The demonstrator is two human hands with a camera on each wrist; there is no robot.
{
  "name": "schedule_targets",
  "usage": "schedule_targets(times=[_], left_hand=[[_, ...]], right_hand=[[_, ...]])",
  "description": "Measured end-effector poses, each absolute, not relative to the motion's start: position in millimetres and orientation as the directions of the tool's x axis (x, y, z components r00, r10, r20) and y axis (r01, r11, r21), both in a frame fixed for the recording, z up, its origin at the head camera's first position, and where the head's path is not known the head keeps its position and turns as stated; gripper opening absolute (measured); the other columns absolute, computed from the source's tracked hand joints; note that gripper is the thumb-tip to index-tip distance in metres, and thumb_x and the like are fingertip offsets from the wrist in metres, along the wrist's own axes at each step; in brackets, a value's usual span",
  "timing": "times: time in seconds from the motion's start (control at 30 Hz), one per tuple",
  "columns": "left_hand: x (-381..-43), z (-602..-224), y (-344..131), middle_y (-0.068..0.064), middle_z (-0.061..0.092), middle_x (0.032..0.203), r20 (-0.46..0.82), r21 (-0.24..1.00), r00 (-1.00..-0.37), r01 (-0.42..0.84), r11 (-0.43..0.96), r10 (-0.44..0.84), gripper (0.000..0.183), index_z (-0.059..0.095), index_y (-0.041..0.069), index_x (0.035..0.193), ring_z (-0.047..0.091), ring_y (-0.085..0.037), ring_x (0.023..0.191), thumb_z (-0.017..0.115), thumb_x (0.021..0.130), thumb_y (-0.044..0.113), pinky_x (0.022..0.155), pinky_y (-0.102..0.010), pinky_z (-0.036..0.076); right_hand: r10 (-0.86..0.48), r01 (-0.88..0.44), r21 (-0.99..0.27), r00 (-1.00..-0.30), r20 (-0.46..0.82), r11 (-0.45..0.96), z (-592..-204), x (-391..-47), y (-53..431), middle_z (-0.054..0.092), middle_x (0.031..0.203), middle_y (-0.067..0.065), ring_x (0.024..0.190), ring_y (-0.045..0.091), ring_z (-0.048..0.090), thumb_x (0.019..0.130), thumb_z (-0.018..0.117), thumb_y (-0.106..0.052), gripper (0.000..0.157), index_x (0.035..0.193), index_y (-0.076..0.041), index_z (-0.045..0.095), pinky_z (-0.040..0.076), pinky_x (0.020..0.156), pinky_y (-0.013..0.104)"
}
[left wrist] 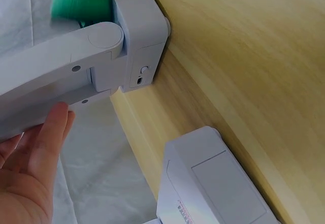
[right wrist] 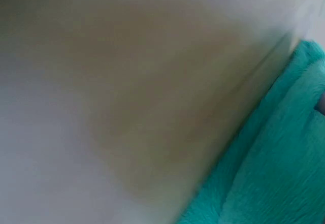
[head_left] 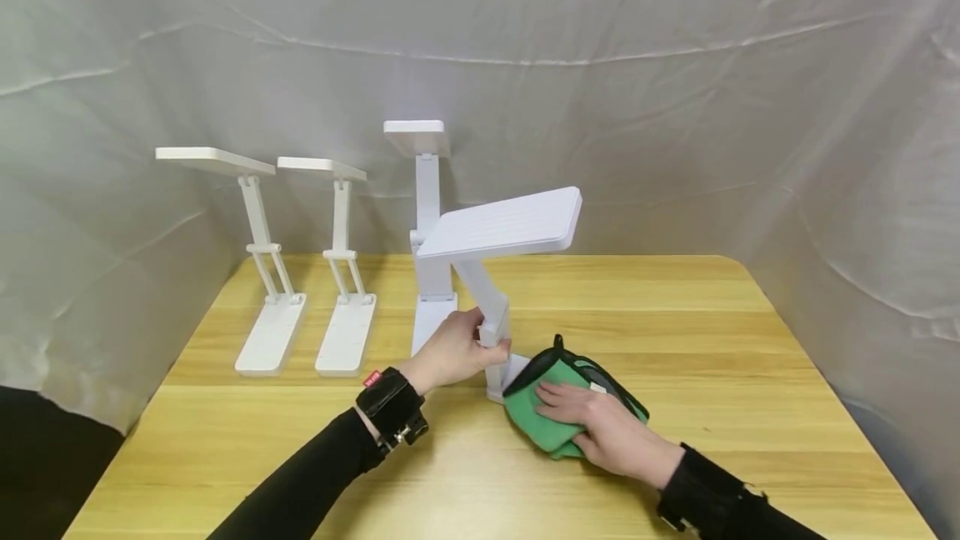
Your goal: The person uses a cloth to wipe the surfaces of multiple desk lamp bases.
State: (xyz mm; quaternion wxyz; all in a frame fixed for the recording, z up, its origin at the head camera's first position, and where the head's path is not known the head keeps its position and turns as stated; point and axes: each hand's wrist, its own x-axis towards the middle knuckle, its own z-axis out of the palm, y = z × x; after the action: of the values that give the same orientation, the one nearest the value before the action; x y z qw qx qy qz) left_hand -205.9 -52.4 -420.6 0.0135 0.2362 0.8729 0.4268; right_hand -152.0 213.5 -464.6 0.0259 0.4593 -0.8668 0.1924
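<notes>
My left hand holds a white desk lamp by its folding arm, thumb on the near side. In the left wrist view, fingers touch the underside of the lamp arm. A green cloth with black edging lies over the front of this lamp's base, which it partly hides. On top of the cloth rests my right hand, its fingers spread across the fabric and its thumb at the near side. The right wrist view shows the fuzzy cloth close up; much else there is blurred.
Behind the held lamp stands another white lamp. Two more unfolded white lamps, one at far left and one beside it, stand on the wooden table. Grey sheeting hangs around the back and sides.
</notes>
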Motion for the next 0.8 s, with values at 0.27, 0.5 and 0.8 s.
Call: schedule_targets(times=[0.27, 0.5, 0.8], left_hand=[[-206.8, -419.2, -54.2, -0.006, 0.067, 0.097, 0.166, 0.758, -0.892, 0.388, 0.525, 0.421, 0.033, 0.058, 0.007, 0.106, 0.065, -0.014, 0.082, 0.061, 0.082, 0.029, 0.067, -0.027, 0.055], [-207.6, -420.1, -52.8, -0.006, 0.066, 0.098, 0.158, 0.766, -0.887, 0.387, 0.513, 0.434, 0.033, 0.057, 0.006, 0.107, 0.064, -0.014, 0.084, 0.061, 0.083, 0.028, 0.069, -0.028, 0.055], [-205.0, -422.8, -53.3, -0.012, 0.065, 0.11, 0.118, 0.756, -0.88, 0.38, 0.533, 0.46, 0.044, 0.051, 0.001, 0.124, 0.063, -0.017, 0.095, 0.053, 0.09, 0.028, 0.077, -0.03, 0.055]], right_hand=[[-0.69, -0.719, -0.277, -0.692, 0.209, 0.637, -460.5, -154.9, 233.0, 0.049, 0.138, 0.017, 0.127, 0.028, 0.045, 0.08, 0.073, -0.035, 0.065, 0.132, -0.001, 0.053, 0.045, 0.097, 0.048], [-0.653, -0.666, -0.161, -0.746, 0.132, 0.728, -453.0, -156.7, 222.8, 0.052, 0.131, 0.026, 0.116, 0.036, 0.053, 0.082, 0.061, -0.059, 0.085, 0.134, 0.008, 0.046, 0.051, 0.089, 0.048], [-0.698, -0.678, -0.315, -0.713, 0.067, 0.664, -447.7, -158.7, 231.7, 0.059, 0.127, 0.017, 0.113, 0.024, 0.057, 0.074, 0.063, -0.062, 0.09, 0.133, 0.005, 0.049, 0.052, 0.089, 0.039]])
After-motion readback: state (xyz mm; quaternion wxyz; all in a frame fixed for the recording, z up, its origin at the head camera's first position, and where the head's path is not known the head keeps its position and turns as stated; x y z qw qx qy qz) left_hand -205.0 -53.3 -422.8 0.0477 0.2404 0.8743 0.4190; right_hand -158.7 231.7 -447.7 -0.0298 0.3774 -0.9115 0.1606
